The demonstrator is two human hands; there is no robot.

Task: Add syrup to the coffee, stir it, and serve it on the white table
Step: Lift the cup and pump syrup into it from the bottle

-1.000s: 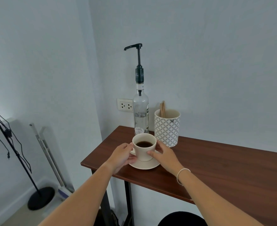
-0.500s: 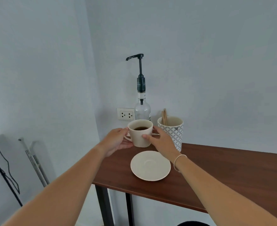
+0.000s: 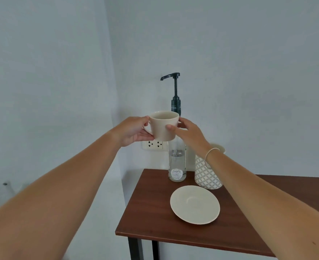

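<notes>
I hold a cream coffee cup [image 3: 163, 126] in the air with both hands, in front of the syrup bottle's neck and below its black pump spout [image 3: 169, 76]. My left hand [image 3: 134, 131] grips the handle side. My right hand [image 3: 187, 133] steadies the cup's right wall. The coffee inside is hidden from this angle. The clear glass syrup bottle [image 3: 177, 166] stands at the back of the brown table [image 3: 155, 218]. The empty cream saucer [image 3: 195, 204] lies on the table in front of it.
A white patterned holder [image 3: 205, 174] stands right of the bottle, partly behind my right wrist. A wall socket [image 3: 155, 145] sits behind the cup. The table's left edge and front corner are close to the saucer. The white table is not in view.
Both hands lifted the cup off the saucer and raised it up toward the pump spout. The saucer stayed on the table.
</notes>
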